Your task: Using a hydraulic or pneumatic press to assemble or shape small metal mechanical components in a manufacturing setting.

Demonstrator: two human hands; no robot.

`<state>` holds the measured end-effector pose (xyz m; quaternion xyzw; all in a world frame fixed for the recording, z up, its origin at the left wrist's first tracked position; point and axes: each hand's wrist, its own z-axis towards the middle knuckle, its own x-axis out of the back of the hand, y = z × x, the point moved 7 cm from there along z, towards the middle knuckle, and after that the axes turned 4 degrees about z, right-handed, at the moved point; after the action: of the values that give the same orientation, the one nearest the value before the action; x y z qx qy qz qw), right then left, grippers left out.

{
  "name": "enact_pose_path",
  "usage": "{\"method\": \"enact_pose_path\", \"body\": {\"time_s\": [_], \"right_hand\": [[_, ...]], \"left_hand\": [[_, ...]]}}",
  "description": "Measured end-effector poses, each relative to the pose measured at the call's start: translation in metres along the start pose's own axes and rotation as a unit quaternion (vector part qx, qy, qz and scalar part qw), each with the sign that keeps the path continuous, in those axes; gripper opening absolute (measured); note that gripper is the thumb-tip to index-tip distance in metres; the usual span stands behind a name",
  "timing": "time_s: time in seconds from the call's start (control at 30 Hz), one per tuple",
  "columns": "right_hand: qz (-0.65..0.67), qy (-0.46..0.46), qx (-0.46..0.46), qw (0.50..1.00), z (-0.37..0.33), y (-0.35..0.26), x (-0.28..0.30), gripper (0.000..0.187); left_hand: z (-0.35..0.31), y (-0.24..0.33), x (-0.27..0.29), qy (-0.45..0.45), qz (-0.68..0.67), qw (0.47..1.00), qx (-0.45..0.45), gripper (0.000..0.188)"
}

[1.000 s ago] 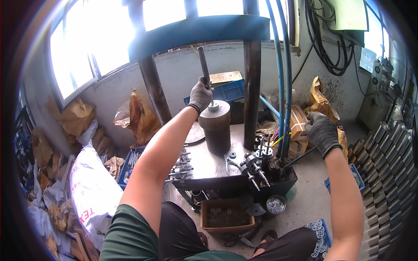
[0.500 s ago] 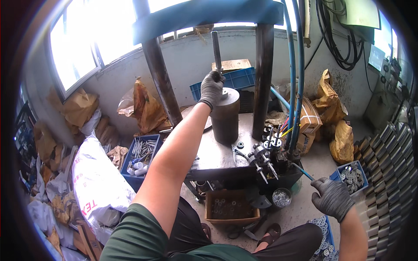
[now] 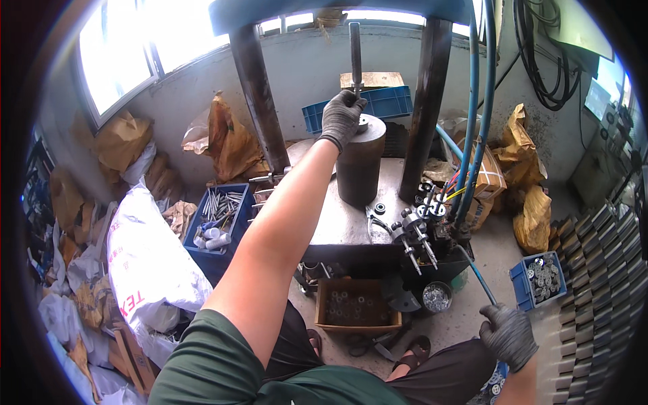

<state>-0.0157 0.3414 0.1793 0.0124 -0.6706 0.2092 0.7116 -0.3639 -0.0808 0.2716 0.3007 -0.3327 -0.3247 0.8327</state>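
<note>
Upright shaft at press, viewed fr. above. Work judged mid-stage: shaft [image 3: 355, 52] was already up on end over the thick cylinder [image 3: 360, 172], yet not released, so this piece looked unfinished. Two shaft assys. [image 3: 413, 223] lay nr. the front R corner of the worktop [image 3: 341, 227]; whether done or waiting, can't tell. Loose ring [image 3: 380, 208] lay nr. the front edge, btwn cylinder & assys.

L hand [image 3: 342, 121], gloved, was clenched round the shaft's lower part, just above the cylinder's top; most of the shaft rose clear above the fingers, its lower end hidden by the glove, so contact w/ cylinder unconfirmed. Cylinder stood well back fr. the worktop's front edge. R hand [image 3: 511, 337], also gloved, was off the worktop beyond its front R corner, fingers apparently curled on the end of a blue lever [image 3: 478, 275], well apart fr. the shaft.
</note>
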Motion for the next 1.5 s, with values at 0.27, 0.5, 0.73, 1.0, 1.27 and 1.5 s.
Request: {"method": "enact_pose_path", "body": {"time_s": [0.27,0.5,0.73,1.0,1.27,1.5], "right_hand": [[-0.017,0.041,-0.047,0.998,-0.025,0.005,-0.026,0.01],[-0.03,0.046,-0.06,0.997,-0.022,0.004,-0.022,0.018],[-0.03,0.069,-0.053,0.996,-0.02,0.0,-0.018,0.019],[-0.017,0.06,-0.072,0.995,-0.022,0.002,-0.017,0.02],[-0.023,0.09,-0.051,0.994,-0.024,0.0,-0.016,0.018],[-0.015,0.092,-0.047,0.995,-0.022,0.0,-0.016,0.017]], "left_hand": [[-0.007,0.004,-0.005,-0.004,-0.023,1.0,0.0,0.026],[0.0,0.0,-0.007,-0.008,0.005,0.999,-0.033,0.026],[0.002,-0.004,-0.005,0.012,0.013,0.999,-0.05,0.025],[-0.003,0.0,-0.004,-0.012,-0.002,1.0,-0.007,0.026],[-0.006,0.006,-0.002,0.011,-0.001,0.999,-0.05,0.024],[-0.007,0.0,-0.004,-0.022,-0.046,0.999,0.016,0.03]]}}
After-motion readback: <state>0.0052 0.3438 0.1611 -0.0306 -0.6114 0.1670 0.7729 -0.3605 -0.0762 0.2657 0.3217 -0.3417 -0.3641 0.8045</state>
